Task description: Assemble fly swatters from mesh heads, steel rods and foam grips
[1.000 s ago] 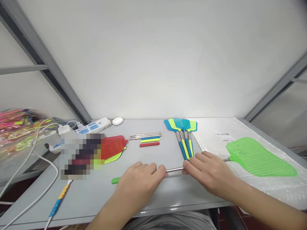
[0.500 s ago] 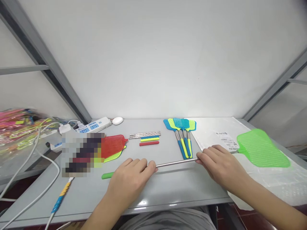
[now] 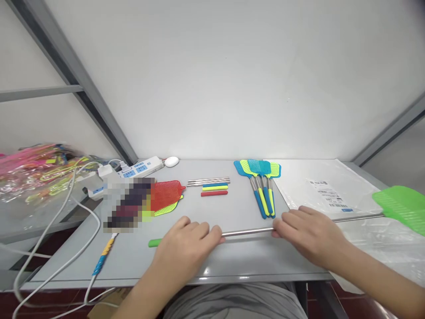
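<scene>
A green fly swatter with a long metal rod lies across my front, gripped by both hands. My left hand (image 3: 189,243) is closed around its handle end, the green grip (image 3: 154,243) poking out to the left. My right hand (image 3: 307,235) wraps the metal rod (image 3: 247,231) further right, palm down. Beyond it the rod runs to the green swatter head (image 3: 403,206), partly cut off at the right edge. Behind the rod lie several fanned blue and yellow fly swatters (image 3: 260,186), loose metal rods (image 3: 208,181) and colored grips, including a red one (image 3: 214,193).
Red (image 3: 168,192) and yellow swatter heads lie left, beside a pixelated patch. A power strip (image 3: 139,168) with white cables (image 3: 75,252) and a white mouse-shaped object (image 3: 171,161) sit behind. White plastic packaging (image 3: 299,177) covers the right side; bagged colorful items (image 3: 36,177) are far left.
The green swatter head has moved away to the right, and more rod shows between it and my right hand. Both hands keep their grip. The camera view has shifted slightly left.
</scene>
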{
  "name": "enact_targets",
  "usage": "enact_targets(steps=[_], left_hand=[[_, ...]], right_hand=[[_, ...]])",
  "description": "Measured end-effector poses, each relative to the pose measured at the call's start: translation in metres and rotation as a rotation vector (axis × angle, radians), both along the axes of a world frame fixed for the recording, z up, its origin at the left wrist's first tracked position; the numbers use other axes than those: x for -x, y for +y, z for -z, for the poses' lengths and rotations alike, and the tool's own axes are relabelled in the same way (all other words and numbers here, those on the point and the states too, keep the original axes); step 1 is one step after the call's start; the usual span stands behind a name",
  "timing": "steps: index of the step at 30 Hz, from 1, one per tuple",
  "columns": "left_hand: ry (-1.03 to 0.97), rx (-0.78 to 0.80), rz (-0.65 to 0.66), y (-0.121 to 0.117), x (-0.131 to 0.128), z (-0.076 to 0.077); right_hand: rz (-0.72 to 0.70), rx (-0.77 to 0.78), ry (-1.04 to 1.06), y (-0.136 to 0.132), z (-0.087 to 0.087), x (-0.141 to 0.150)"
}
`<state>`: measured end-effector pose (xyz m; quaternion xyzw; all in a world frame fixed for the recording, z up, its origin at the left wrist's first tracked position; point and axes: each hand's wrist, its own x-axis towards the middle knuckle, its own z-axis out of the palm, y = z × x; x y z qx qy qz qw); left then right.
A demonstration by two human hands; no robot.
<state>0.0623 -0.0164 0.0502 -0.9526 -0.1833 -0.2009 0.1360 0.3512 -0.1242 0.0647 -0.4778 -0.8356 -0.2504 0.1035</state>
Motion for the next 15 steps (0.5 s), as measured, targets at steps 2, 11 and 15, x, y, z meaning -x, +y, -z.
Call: enact_targets(steps=[2, 11, 15], left_hand=[[0.012, -0.02, 0.0, 0.006, 0.011, 0.0], [-0.104, -0.121, -0.04, 0.012, 0.004, -0.005], [-0.148, -0.106, -0.045, -0.003, -0.02, -0.007]], right_hand=[[0.011, -0.007, -0.034, -0.008, -0.003, -0.017], [0.142, -0.066, -0.049, -0.013, -0.023, -0.031], [0.095, -0.016, 0.041, 0.001, -0.024, 0.009]])
